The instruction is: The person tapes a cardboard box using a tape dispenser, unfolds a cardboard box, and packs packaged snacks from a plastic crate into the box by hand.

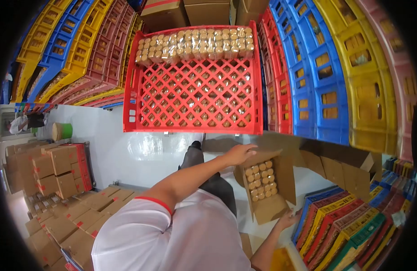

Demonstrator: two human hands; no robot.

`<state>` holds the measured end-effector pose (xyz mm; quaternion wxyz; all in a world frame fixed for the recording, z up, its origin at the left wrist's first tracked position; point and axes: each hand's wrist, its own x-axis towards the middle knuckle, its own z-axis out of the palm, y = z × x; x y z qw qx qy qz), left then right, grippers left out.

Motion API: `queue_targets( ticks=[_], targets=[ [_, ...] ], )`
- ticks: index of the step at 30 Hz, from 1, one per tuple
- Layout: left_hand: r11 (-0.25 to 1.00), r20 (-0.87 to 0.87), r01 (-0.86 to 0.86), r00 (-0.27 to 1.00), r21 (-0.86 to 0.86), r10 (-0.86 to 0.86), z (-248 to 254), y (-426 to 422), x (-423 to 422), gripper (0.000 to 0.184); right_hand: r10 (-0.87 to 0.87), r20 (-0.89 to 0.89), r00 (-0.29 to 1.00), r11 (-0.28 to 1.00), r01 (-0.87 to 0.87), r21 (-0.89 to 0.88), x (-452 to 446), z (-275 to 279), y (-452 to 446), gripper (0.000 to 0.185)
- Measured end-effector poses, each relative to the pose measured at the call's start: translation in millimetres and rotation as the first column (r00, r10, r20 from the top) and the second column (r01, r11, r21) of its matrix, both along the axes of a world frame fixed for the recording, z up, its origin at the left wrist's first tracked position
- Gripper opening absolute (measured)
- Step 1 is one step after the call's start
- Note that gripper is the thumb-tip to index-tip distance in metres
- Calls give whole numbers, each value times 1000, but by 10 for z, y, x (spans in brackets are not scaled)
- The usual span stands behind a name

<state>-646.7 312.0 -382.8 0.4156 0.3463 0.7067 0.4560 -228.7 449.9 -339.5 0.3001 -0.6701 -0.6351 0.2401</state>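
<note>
An open cardboard box (267,212) stands low at my right, its flaps folded out. Packs of round, tan-topped pieces in clear wrap (261,180) fill part of it. My left hand (239,155) reaches across my body to the box's upper left edge, fingers stretched out, holding nothing visible. By the lower right flap is my right hand (288,220), its fingers apart; whether it touches the flap I cannot tell. In front of me, a red plastic crate (195,128) has a row of similar wrapped packs (195,44) along its far side.
Tall stacks of coloured crates flank me, yellow ones (89,40) at left and blue ones (326,67) at right. More crates (335,221) stand at lower right. Cardboard boxes (77,217) pile up at lower left. Another open carton (344,171) sits beyond the box.
</note>
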Motion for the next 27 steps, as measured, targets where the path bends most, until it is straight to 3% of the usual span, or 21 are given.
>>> queue_targets(
  ticks=[1, 2, 4, 7, 10, 12, 14, 16, 18, 22, 23, 27],
  targets=[
    [997, 72, -77, 995, 32, 75, -27, -114, -131, 43, 195, 175, 965, 948, -231, 218, -228, 211, 75, 40],
    [993, 71, -120, 990, -4, 120, -17, -245, -246, 40, 192, 180, 965, 947, -230, 225, -573, 485, 115, 40],
    [986, 62, -160, 985, -55, 163, -11, -560, -535, 37, 507, 232, 830, 842, -535, 72, -1536, 924, 85, 40],
    [974, 30, -209, 977, -88, 213, -158, -975, -1025, 34, 790, 249, 561, 578, -816, 3, -2966, 799, 53, 43],
    [930, 103, -329, 932, -165, 348, -241, -1403, -1495, 36, 917, 198, 346, 357, -934, -23, -4525, 284, -29, 56],
    [903, 85, -404, 904, -144, 418, -381, -1727, -1741, 36, 942, 256, 219, 233, -972, -27, -5473, -261, 41, 66],
    [871, 65, -475, 872, -125, 485, -484, -2022, -1968, 35, 922, 351, 165, 210, -973, -93, -6414, -675, 159, 72],
    [803, 173, -571, 784, -173, 595, -495, -2309, -2160, 34, 874, 443, 199, 255, -964, -70, -7152, -881, 284, 77],
    [770, 137, -597, 763, -225, 632, -525, -2558, -2300, 33, 851, 485, 202, 284, -954, -100, -7620, -894, 350, 78],
    [710, 106, -642, 716, -290, 690, -650, -2790, -2417, 33, 808, 567, 162, 278, -952, -124, -7679, -890, 309, 80],
    [724, 69, -598, 753, -344, 655, -761, -2817, -2427, 34, 792, 597, 132, 272, -951, -150, -7588, -874, 282, 80],
    [751, 102, -590, 762, -297, 639, -810, -2506, -2363, 36, 809, 574, 125, 265, -950, -166, -7160, -748, 225, 75]
  ],
)
